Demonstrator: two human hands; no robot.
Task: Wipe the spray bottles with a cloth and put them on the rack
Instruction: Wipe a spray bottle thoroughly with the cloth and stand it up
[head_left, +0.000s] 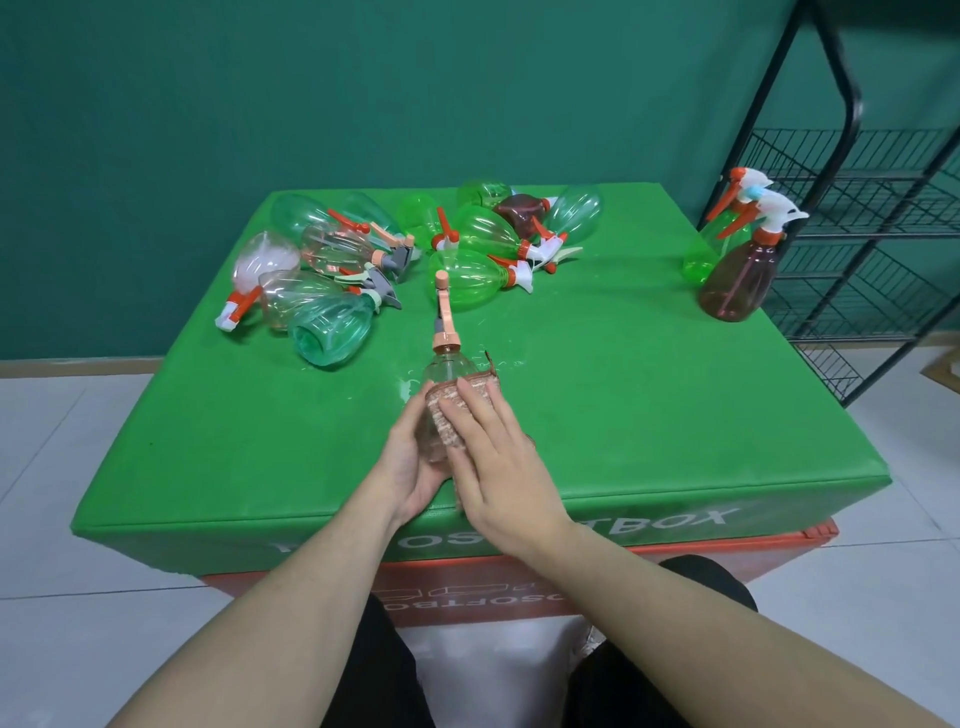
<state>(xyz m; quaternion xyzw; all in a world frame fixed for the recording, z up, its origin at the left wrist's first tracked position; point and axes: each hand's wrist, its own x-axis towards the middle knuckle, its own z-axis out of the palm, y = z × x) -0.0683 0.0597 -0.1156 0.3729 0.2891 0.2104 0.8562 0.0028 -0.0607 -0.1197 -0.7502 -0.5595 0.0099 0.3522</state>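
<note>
Left grip (413, 462) holds clear bottle (445, 371); right grip (491, 447) flat, pressing cloth (460, 402); bottle pile (395, 249) beyond.

I count one clear spray bottle (441, 384) in my hands, with one pinkish cloth (457, 415) on it. Two bottles stand upright at the right edge of the green box (623, 389): one brown (737, 280) and one green (714, 244). Lying toward the far edge, the left heap (311, 270) holds about six bottles and the middle heap (498, 228) about seven; overlaps make both counts uncertain. One black wire rack (872, 249) stands beyond the box's right edge.
</note>
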